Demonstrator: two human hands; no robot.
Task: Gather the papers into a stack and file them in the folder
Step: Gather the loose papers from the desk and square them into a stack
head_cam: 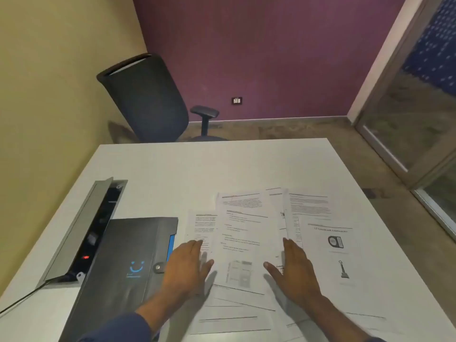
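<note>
Papers (243, 233) lie fanned and overlapping on the surface (172, 166) beside the closed folder (128, 255); both hands, left (185, 265) and right (293, 270), fingers spread flat and gripping nothing, should sweep inward evenly so edges align without creasing

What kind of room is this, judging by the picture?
Probably a small office or meeting room: a white desk with a built-in cable box, a swivel chair, and printed papers beside a folder.

papers (243, 243): print blurred, unreadable | folder (118, 262): near corner cut off
</note>
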